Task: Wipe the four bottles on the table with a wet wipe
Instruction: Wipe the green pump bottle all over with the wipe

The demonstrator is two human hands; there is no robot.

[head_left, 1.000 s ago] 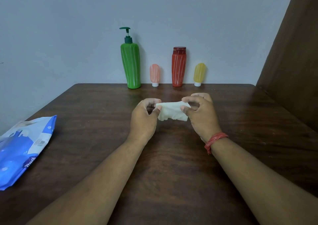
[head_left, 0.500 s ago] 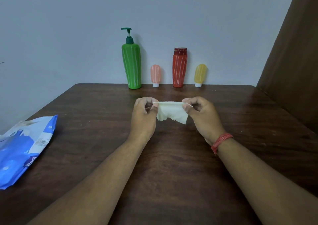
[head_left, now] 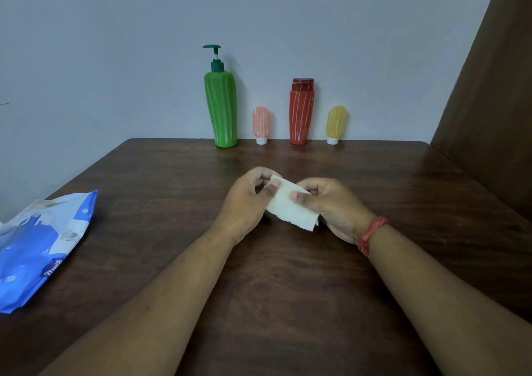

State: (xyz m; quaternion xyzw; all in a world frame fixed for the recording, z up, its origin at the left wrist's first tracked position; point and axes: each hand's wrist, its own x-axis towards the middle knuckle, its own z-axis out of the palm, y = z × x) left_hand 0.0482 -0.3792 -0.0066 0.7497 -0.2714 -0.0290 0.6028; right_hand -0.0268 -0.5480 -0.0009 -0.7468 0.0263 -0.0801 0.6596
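Fingertips of the left hand [head_left: 247, 200] pinch the upper left corner of the wet wipe [head_left: 288, 206], while the right hand [head_left: 331, 206] grips its right side, thumb pressed on top. The folded white wipe hangs between them, just above the dark wooden table [head_left: 288, 289]. A red band [head_left: 371, 233] circles the right wrist. Upright along the far edge stand the green pump bottle [head_left: 221, 108], pink tube [head_left: 261, 125], red bottle [head_left: 301, 111] and yellow tube [head_left: 335, 124], all without readable labels. At left lies a blue wipes pack [head_left: 37, 249]; its white lettering and barcode sticker are too small to read.
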